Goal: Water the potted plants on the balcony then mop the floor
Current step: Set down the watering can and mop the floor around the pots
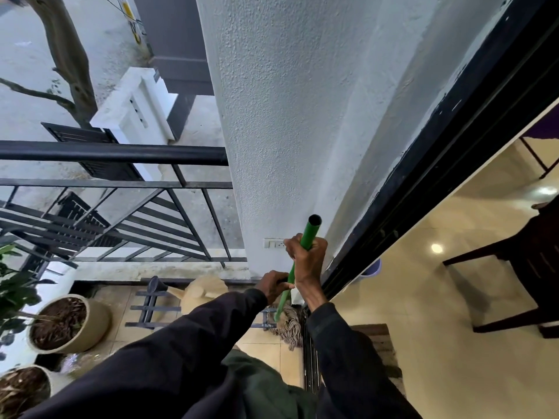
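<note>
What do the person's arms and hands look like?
Both arms are covered by long, dark, near-black sleeves, the left sleeve and the right sleeve ending at the wrists. The left hand and right hand are bare: no gloves, no watch or rings visible.

On the balcony, we hold the mop handle [304, 252] upright close to the wall [287, 131], our right hand [308, 261] gripping it above our left hand [273, 285]. The mop head [290, 325] rests on the floor below, just left of the door track [311, 373]. A socket [273, 244] sits on the wall behind the handle. Left of the mop lies the watering can [202, 293], beside a low rack [151, 309]. Further left stand the far pot [69, 323] and the near pot [24, 391]. The railing [115, 152] runs along the far edge and meets the wall. To the right, past the door frame [423, 192], a chair [529, 267] stands indoors.
</note>
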